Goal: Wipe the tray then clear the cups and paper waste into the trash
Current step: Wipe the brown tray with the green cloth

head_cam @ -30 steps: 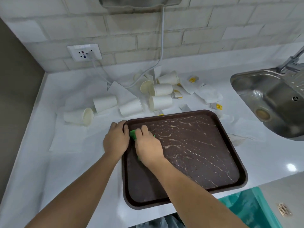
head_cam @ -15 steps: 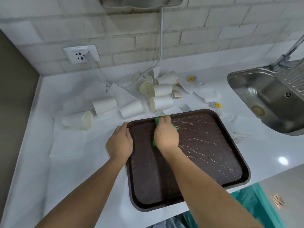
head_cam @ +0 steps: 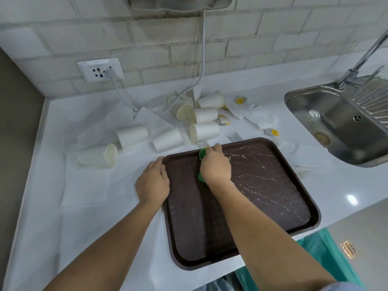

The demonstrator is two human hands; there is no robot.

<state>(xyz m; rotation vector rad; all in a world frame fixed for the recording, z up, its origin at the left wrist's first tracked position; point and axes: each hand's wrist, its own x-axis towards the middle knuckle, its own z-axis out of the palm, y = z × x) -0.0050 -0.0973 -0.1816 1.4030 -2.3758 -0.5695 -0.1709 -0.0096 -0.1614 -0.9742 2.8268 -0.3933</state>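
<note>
Right hand (head_cam: pixel 216 166) fingers pressing green cloth (head_cam: pixel 202 154) at tray (head_cam: pixel 294 164) far edge, left hand (head_cam: pixel 152 183) flat.

The right hand (head_cam: pixel 216 165) has slid the green cloth (head_cam: pixel 202 153) from the tray's (head_cam: pixel 294 162) left side up to its far rim

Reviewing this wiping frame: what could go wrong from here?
The tray overhangs the counter's front edge above the trash bag; hard strokes could tip it, though the left hand braces its rim. The right hand and green cloth work at the far rim, so an overshoot could knock the nearest cup.
</note>
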